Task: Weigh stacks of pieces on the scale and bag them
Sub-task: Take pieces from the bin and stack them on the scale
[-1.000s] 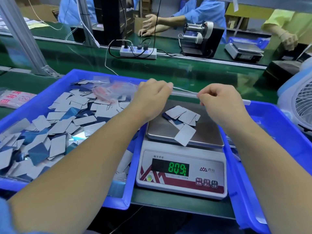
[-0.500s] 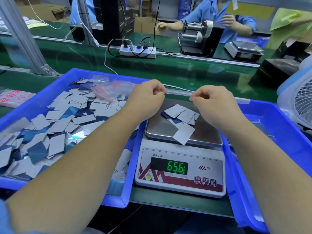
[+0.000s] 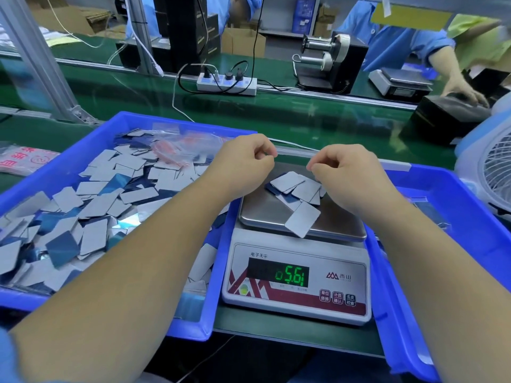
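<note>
So the small pile of pieces (image 3: 297, 193) sits on the steel pan of my scale (image 3: 297, 275), mostly toward the back right, with one grey card hanging off the front edge a bit. Green readout looks like 5.6.

Both my hands hover over the back of the pan. My left hand (image 3: 243, 164) has its fingers curled in and pinching, and my right hand (image 3: 343, 172) does the same, fingers bunched at the tips. Between them runs a thin clear strip (image 3: 293, 153), maybe the top of a bag, honestly can't tell for sure, and whether I'm actually gripping it is hard to make out too.

Left of the scale is a blue tray (image 3: 83, 139) full of loose grey and blue pieces, with some clear bags on top. Another blue tray (image 3: 470, 217) sits on the right. All on a green table (image 3: 304, 117), power strip (image 3: 226, 85) at the back, white fan (image 3: 489, 172) far right.
</note>
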A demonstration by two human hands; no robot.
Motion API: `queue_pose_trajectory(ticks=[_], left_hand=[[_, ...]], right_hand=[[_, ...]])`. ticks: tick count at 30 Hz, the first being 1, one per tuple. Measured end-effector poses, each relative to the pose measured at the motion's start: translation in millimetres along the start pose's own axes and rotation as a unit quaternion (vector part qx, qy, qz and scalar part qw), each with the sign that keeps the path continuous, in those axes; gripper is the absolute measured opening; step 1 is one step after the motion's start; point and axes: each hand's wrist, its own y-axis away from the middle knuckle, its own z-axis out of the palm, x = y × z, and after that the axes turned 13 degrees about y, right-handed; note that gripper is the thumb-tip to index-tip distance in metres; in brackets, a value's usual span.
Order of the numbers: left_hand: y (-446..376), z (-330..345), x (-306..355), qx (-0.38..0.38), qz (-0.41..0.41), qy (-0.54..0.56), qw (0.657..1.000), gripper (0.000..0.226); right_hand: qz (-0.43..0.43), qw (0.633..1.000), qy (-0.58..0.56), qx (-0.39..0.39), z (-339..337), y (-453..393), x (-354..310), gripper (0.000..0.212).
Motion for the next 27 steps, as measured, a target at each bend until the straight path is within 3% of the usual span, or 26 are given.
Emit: queue_pose_trajectory(ticks=[4, 7, 9, 14, 17, 27], left_hand=[[-6, -32, -4, 0.026, -0.081, -0.093, 0.992, 0.027], [-6, -57, -15, -0.066, -0.171, -0.249, 0.951, 0.013], [0, -64, -16, -0.14, -0.222, -0.288, 0.921, 0.02], [6, -62, -10, -0.23, -0.233, -0.352, 0.877, 0.053], [8, -54, -8, -0.275, -0.226, -0.399, 0.845, 0.061], [7, -54, -7, -0.247, -0.231, -0.383, 0.86, 0.05]], right_hand=[[0.005, 1.0, 0.003, -0.002, -1, 0, 1, 0.024], [0.0, 1.0, 0.012, -0.003, 0, 1, -1, 0.024], [-0.006, 1.0, 0.017, -0.003, 0, 2, -3, 0.024], [-0.005, 1.0, 0.024, -0.007, 2, 2, -3, 0.024], [-0.002, 1.0, 0.028, -0.011, 3, 2, -3, 0.024], [-0.005, 0.999, 0.038, -0.021, 6, 2, -3, 0.023]])
